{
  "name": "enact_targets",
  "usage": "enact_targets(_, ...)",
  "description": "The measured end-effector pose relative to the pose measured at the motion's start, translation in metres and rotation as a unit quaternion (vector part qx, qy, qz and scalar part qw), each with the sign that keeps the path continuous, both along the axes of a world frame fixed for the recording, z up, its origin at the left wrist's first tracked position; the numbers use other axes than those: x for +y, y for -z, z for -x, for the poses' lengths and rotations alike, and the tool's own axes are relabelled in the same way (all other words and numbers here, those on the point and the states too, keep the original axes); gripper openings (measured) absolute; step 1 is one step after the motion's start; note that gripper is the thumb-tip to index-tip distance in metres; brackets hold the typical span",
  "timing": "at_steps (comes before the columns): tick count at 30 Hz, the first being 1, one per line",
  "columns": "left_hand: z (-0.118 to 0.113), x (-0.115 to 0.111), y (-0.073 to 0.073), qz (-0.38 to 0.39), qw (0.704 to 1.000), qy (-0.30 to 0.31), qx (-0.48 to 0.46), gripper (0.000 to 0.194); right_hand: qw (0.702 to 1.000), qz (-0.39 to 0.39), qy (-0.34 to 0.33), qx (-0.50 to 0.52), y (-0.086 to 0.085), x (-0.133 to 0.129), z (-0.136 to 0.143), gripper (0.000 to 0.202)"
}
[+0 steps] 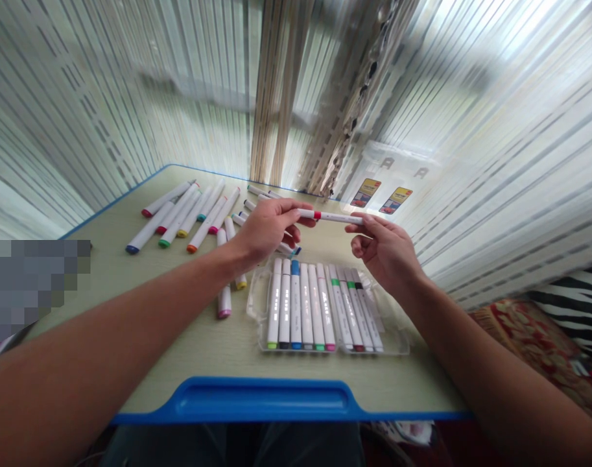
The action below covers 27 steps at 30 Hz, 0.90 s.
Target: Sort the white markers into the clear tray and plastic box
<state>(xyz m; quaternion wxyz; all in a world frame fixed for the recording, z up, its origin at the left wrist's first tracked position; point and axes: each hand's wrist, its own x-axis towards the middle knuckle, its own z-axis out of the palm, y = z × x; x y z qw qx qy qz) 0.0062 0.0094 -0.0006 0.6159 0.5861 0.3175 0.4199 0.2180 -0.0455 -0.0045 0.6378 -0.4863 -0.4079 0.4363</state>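
– Gripped what in the left hand (pixel 275 226)?
– Pinched one end of the white marker (pixel 341 218) with the red band, in a narrow grip
– And in the right hand (pixel 386 246)?
– Pinched the other end, just as narrowly, and held the white marker nearly level, off the table (pixel 193 353), near the far side of the clear case (pixel 401 344)
– Saw what else?
– Saw a row of markers (pixel 305 308) inside the clear case and loose markers (pixel 148 230) scattered leftward on the table

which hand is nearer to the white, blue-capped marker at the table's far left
Left. The left hand is to the right of the blue-capped marker; the right hand is farther right, beyond the left one.
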Motion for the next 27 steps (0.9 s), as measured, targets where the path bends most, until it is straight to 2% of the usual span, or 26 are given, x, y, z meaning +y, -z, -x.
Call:
enact_targets(11, 0.0016, -0.0001, -0.0012, -0.073, 0.997, -0.017, 0.031, 0.023, 1.0, 0.005, -0.005, -0.005, -0.0008, 0.0, 0.0, 0.022)
enact_targets(27, 0.0032, -0.0005, 0.0006, -0.116, 0.99, -0.034, 0.068, 0.017, 0.998, 0.003, -0.038, -0.043, -0.0002, -0.004, 0.0031, 0.026)
